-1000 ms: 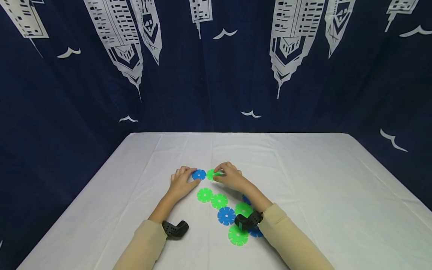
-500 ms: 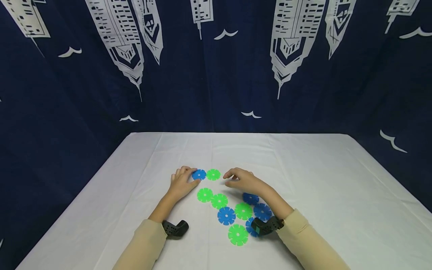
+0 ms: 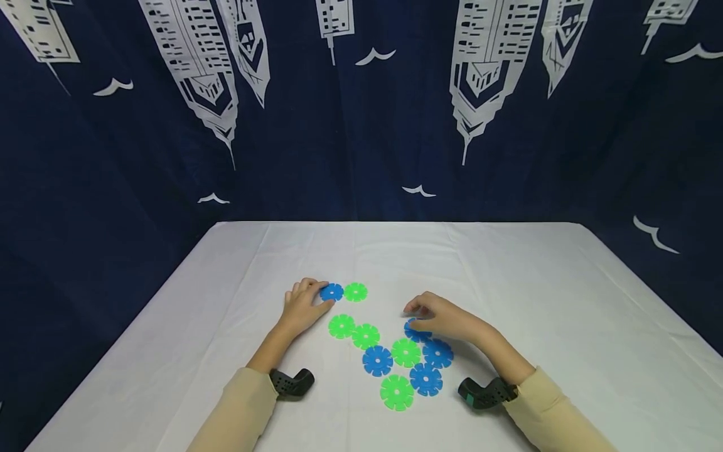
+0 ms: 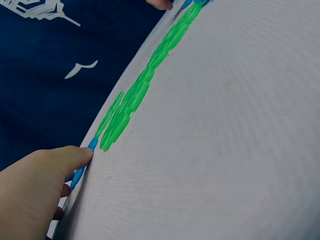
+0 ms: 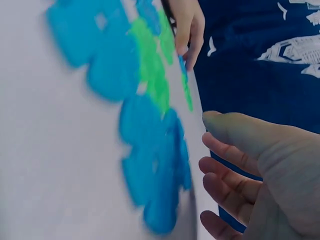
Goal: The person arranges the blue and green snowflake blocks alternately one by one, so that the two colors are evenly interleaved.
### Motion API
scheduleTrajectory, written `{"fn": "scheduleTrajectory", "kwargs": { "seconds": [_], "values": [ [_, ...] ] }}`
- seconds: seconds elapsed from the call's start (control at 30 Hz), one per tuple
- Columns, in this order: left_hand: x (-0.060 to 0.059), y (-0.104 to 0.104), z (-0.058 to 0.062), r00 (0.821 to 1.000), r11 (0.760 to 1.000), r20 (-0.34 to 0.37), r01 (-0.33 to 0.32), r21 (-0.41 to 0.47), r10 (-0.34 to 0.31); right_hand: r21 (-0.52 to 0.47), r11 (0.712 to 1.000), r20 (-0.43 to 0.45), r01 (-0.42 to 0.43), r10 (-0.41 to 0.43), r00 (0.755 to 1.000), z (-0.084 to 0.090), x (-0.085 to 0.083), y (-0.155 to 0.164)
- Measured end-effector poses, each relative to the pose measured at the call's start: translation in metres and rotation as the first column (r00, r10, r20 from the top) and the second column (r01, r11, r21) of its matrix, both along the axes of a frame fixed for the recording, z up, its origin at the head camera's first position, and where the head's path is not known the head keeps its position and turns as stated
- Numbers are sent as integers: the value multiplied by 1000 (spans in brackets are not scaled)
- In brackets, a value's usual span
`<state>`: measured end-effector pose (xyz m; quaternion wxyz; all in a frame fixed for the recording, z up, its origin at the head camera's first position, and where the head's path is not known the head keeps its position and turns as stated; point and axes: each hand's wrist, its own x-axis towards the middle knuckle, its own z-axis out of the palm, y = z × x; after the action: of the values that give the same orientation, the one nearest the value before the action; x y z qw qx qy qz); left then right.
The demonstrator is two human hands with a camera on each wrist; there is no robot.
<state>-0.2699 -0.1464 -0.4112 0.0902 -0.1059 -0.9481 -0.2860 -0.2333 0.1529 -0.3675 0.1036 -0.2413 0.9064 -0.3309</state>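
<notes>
My left hand (image 3: 302, 306) pinches the edges of a notched blue disc (image 3: 331, 292) lying at the far end of the group. Its thumb and fingers show on either side of that disc in the left wrist view. Right beside the blue disc is a notched green disc (image 3: 356, 292), touching or nearly so. My right hand (image 3: 446, 315) hovers with bent, parted fingers above another blue disc (image 3: 419, 336); in the right wrist view nothing lies between its thumb and fingers. Part of this disc is hidden under the hand in the head view.
Nearer me lie two green discs (image 3: 366, 336) side by side, then a loose cluster of blue discs (image 3: 377, 361) and green discs (image 3: 397, 393). All rest on a white cloth-covered table (image 3: 542, 301). A dark blue printed curtain (image 3: 361, 138) hangs behind it.
My right hand has let go of the far green disc and moved right and towards me, over the near blue disc. My left hand has stayed in place.
</notes>
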Motion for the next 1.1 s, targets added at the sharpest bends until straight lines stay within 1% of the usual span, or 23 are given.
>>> {"fn": "scheduleTrajectory", "kwargs": {
  "seconds": [0.13, 0.3, 0.37, 0.47, 0.73, 0.9, 1.1],
  "values": [
    [0, 0, -1, 1000, 1000, -9, 4, 8, -4, 13, 1000, 20, -12, 12, 1000, -8, 1, 14],
    [0, 0, -2, 1000, 1000, -12, 9, 11, -9, 37, 998, 55, -60, 58, 997, -10, 2, 23],
    [0, 1, -2, 1000, 1000, -11, 10, 13, -10, 53, 996, 58, -66, 63, 996, -10, 2, 25],
    [0, 1, -2, 1000, 1000, -11, 11, 11, -10, 64, 996, 54, -62, 59, 997, -12, 1, 26],
    [-2, -1, 1, 1000, 1000, 1, 6, -6, -6, 31, 999, 30, -35, 34, 999, -17, -1, 21],
    [-2, -1, 3, 1000, 1000, 3, 11, -1, -11, 33, 999, 7, -5, 5, 1000, -19, -1, 19],
    [-1, 0, 1, 1000, 1000, 9, 8, 0, -8, 43, 999, -17, 11, -11, 1000, -22, 1, 18]
  ]
}}
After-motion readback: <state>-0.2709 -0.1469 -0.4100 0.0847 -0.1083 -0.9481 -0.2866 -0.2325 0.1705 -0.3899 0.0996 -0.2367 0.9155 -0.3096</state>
